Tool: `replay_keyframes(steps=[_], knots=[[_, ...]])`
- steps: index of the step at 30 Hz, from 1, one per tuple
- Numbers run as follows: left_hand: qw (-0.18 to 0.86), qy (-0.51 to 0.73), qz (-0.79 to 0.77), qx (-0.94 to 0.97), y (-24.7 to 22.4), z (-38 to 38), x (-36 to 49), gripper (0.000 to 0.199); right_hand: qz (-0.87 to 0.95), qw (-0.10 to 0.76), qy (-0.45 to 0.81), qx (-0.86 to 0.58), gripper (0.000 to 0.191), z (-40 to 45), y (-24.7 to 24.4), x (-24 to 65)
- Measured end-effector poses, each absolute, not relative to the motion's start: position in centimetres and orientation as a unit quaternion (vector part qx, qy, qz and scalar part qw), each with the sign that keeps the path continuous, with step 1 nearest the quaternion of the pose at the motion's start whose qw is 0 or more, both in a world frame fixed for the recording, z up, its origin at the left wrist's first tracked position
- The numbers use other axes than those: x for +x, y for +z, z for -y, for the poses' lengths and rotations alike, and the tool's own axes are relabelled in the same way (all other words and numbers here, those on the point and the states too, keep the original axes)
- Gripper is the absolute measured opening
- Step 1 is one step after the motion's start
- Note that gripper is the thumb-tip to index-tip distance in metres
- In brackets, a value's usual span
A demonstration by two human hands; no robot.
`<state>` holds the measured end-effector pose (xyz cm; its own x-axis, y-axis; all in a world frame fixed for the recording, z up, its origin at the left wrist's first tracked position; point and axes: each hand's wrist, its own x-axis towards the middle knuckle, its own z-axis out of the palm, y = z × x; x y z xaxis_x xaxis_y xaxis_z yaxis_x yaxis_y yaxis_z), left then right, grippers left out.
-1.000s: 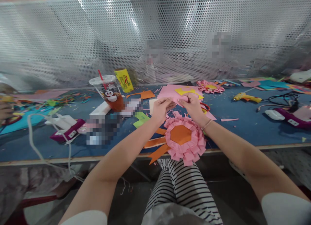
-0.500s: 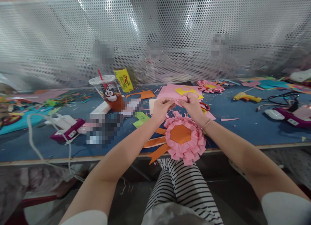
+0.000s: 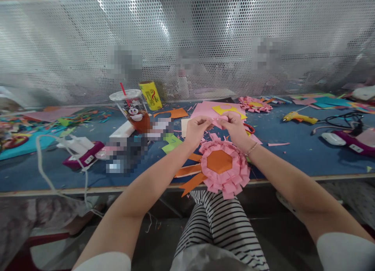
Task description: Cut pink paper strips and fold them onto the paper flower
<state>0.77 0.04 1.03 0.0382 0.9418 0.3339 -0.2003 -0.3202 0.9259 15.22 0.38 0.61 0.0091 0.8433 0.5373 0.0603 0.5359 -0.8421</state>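
"Well, layout?"

"Blue worktop (image 3: 301,157). Pink rosette (image 3: 219,161), orange centre, near edge, between the forearms. Left hand (image 3: 197,128) and right hand (image 3: 233,126) beyond it, close together."

"Handling?"

"Light pinch, thumbs level, my judgement. Hard squeezing could crumple thin paper."

"The grip?"

"Fingertips of both hands closed on a small pink paper piece (image 3: 217,122). It lies right at the tips, bridging the hands. Exact folds: cannot tell."

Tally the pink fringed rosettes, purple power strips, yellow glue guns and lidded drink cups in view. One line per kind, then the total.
Pink fringed rosettes: 2
Purple power strips: 2
Yellow glue gun: 1
Lidded drink cup: 1
Total: 6
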Motion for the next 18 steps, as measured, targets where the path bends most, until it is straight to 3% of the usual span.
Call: replay_keyframes(steps=[8,18], knots=[[0.509,0.569,-0.319,0.562,0.6,0.1,1.3,0.029,0.581,0.639,0.393,-0.315,0.021,-0.8,0.1,15.0],[0.349,0.539,-0.377,0.667,0.6,0.9,1.5,0.028,0.547,0.634,0.468,-0.282,0.024,-0.2,0.7,14.5]])
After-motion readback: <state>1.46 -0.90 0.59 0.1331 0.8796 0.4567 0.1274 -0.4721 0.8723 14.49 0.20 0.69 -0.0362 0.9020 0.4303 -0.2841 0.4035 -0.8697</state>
